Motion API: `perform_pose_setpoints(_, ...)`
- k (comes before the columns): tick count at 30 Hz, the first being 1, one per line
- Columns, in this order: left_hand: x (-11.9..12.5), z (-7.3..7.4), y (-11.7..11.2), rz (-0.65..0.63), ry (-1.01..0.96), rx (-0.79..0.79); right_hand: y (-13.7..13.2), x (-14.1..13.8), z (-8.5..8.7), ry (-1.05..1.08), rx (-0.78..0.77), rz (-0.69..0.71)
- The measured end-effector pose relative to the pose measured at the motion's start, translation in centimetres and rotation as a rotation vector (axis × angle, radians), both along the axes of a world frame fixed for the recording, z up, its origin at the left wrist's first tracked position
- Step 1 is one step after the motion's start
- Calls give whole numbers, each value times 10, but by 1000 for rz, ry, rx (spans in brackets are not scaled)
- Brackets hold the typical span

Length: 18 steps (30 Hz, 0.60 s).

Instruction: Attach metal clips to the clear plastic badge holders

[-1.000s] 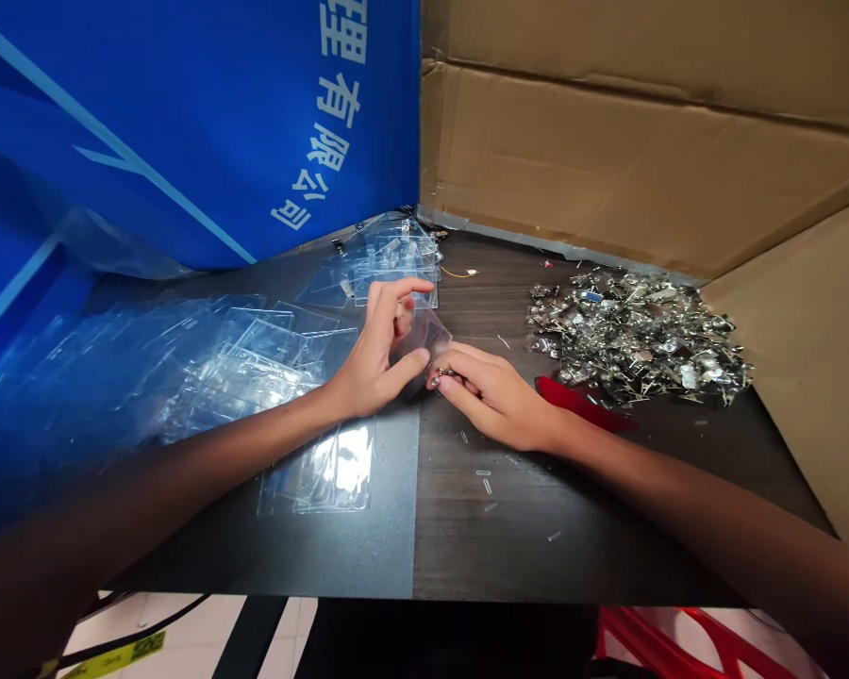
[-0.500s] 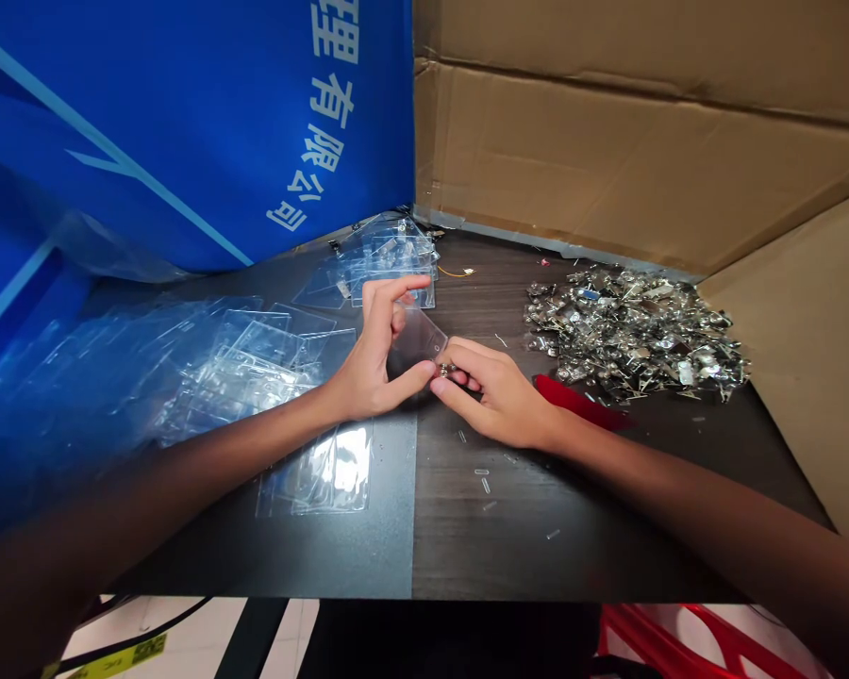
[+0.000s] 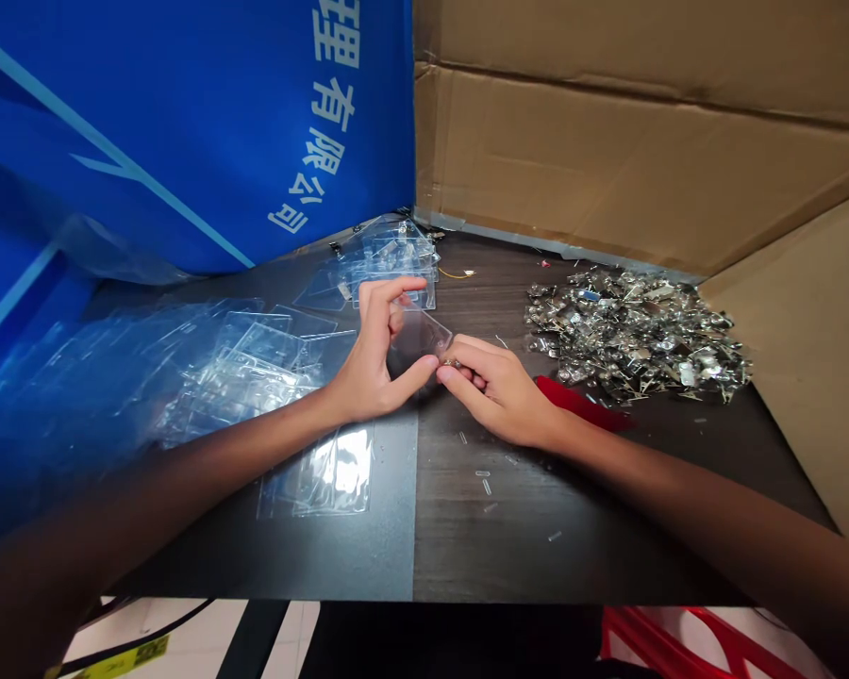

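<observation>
The left hand [image 3: 374, 354] pinches a clear sleeve [image 3: 417, 338]; the right hand [image 3: 499, 391] grips a metal clip [image 3: 451, 362] at the sleeve's right edge.

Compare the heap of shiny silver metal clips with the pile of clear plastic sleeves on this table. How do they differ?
The silver metal clips are opaque and glinting, while the clear plastic sleeves are see-through. The clips are small pieces in a dense, tangled heap; the sleeves are larger flat rectangles in loose overlapping layers. The clips lie beyond the right hand, the sleeves beside the left hand. Both lie loose on the dark table.
</observation>
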<state>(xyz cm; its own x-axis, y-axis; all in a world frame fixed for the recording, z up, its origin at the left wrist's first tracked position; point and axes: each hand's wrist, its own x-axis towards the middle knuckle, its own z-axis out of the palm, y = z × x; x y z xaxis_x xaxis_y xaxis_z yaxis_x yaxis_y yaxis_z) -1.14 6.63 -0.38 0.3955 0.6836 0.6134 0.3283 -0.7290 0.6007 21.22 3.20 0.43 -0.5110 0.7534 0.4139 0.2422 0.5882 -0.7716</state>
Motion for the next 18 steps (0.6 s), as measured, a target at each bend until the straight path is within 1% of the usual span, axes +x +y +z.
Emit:
perform_pose_setpoints(9,0,0,-1,17,9,17,0,1,-1,-15,10,-46)
perform_pose_setpoints(12,-1,1,-5,23,-35,-18,1,-1,-3,-12,-16,-81)
perform_pose_setpoints(15,1,11,-9,96,-76,-114,2,-2,-4,-19,-94,-181)
perform_pose_setpoints(18,2,33,-9,147,-58,-230,3,-3,-5,-13,-175,-274)
